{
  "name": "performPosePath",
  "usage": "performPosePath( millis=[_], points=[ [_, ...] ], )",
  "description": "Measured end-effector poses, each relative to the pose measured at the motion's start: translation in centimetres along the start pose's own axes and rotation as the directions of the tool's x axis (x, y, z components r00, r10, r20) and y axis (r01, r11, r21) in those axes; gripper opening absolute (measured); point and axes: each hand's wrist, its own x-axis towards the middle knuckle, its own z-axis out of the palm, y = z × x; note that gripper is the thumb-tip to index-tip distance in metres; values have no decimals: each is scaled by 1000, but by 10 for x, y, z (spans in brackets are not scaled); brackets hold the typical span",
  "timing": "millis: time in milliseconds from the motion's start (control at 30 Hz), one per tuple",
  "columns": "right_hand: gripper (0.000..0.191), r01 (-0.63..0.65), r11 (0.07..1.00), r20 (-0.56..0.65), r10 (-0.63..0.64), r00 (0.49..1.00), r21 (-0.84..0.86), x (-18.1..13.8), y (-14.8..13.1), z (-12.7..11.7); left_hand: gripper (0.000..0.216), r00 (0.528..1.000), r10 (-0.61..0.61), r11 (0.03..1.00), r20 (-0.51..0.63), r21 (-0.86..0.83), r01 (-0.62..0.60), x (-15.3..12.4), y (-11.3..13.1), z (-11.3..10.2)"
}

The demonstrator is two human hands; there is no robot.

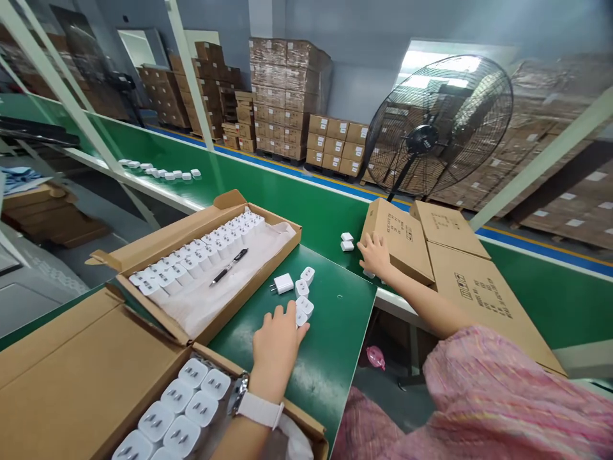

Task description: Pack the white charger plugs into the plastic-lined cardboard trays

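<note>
My left hand (276,342) rests palm down on the small green table (330,338), fingers stretched toward a cluster of white plug adapters (302,295); its fingertips touch the nearest ones. A watch with a white strap sits on that wrist. My right hand (375,254) reaches out over the green conveyor belt (311,204), fingers spread, beside the flap of a brown carton (402,237). Two white adapters (347,241) lie on the belt just left of that hand.
An open carton (201,268) holds rows of white adapters and a black pen (228,266). Another open carton (182,409) of adapters stands near me. More adapters (160,170) lie far up the belt. A black floor fan (433,131) and stacked boxes (287,96) stand behind.
</note>
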Motion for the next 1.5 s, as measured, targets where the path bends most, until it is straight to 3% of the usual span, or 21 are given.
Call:
performPosePath(
  millis=[133, 233, 367, 467, 567, 667, 767, 867, 967, 1067, 1200, 1367, 1433, 1500],
  points=[
    [44, -129, 986, -54, 124, 991, -102, -15, 37, -5, 33, 1000, 8, 1000, 6, 12, -8, 1, -1, 0],
    [45, -219, 966, -206, 189, 960, -135, -18, 53, -30, 33, 1000, 19, 999, 12, 26, -19, 3, -1, 0],
    [46, -230, 965, -466, 147, 873, -126, -28, 71, -83, 34, 999, 18, 999, 27, 48, -19, 5, 0, -1],
    [43, -235, 937, -524, 68, 849, -258, -42, 95, -107, 34, 999, 24, 998, 47, 55, -26, 7, 0, -2],
    [37, -267, 887, -438, 84, 895, -376, -67, 136, -102, 34, 998, 24, 998, 50, 61, -27, 8, 0, -2],
    [34, -249, 905, -159, 205, 966, -344, -103, 182, -77, 35, 998, 25, 998, 56, 63, -29, 8, 0, -2],
    [48, -256, 933, 55, 278, 959, -252, -131, 204, -52, 34, 998, 26, 997, 49, 68, -29, 7, 0, -3],
    [61, -309, 927, 84, 332, 939, -211, -133, 188, -36, 33, 998, 28, 997, 49, 65, -31, 7, 1, -4],
    [74, -314, 946, 247, 325, 913, -86, -118, 144, -16, 34, 999, 22, 997, 49, 73, -26, 7, 1, -5],
    [82, -433, 900, 368, 417, 831, -44, -103, 103, 13, 34, 999, 21, 996, 47, 89, -25, 6, 2, -6],
    [73, -580, 813, 413, 547, 728, -53, -95, 87, 38, 34, 999, 32, 994, 41, 105, -36, 6, 1, -6],
    [55, -659, 752, 407, 605, 684, -11, -94, 89, 24, 33, 999, 35, 994, 17, 100, -37, 6, 0, -2],
    [51, -656, 754, 388, 596, 703, 28, -88, 86, 10, 33, 999, 31, 996, 10, 81, -32, 5, 0, 0],
    [49, -612, 784, 349, 549, 759, 99, -78, 76, -3, 32, 1000, 24, 998, 8, 66, -24, 5, 1, 0]
  ],
)
